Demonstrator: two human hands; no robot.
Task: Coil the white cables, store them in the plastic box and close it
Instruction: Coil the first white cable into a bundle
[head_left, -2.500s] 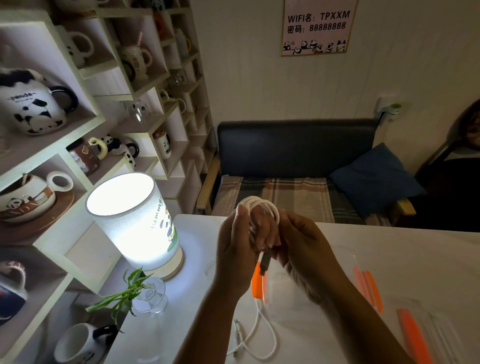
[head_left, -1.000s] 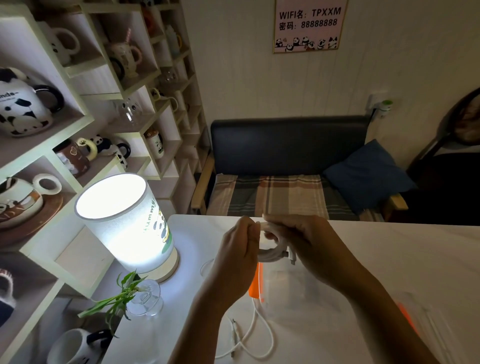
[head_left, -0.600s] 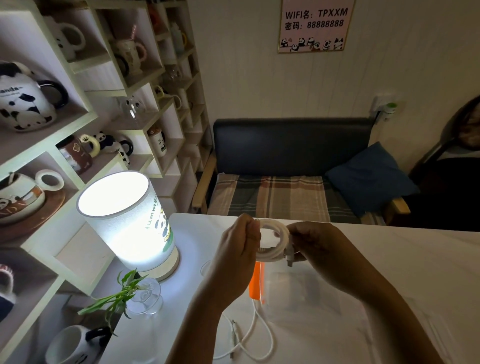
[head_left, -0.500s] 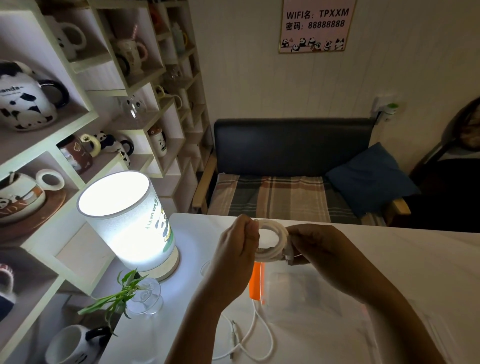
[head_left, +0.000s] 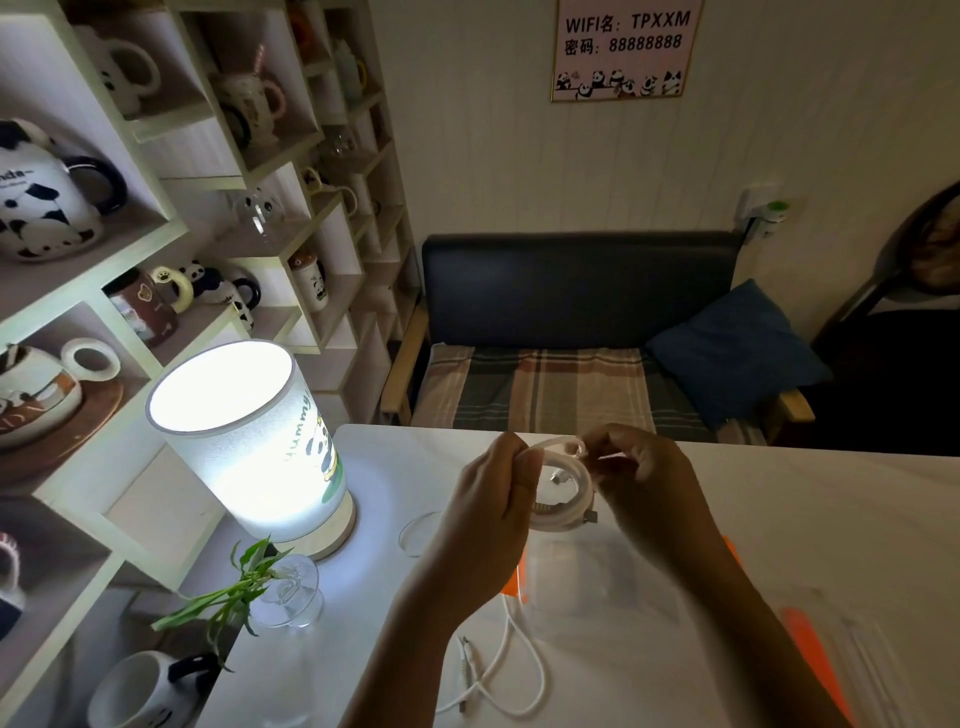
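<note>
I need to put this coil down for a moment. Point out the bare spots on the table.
Bare tabletop lies at the far right, beyond the right hand, and along the far edge between the lamp and the left hand. It is crowded near you: the clear plastic box, a loose white cable and the orange-edged lid.

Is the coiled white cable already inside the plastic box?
No, both the left hand and right hand hold the coiled cable above the table.

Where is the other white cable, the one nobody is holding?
The loose white cable lies on the table near its front edge, below the left hand.
</note>
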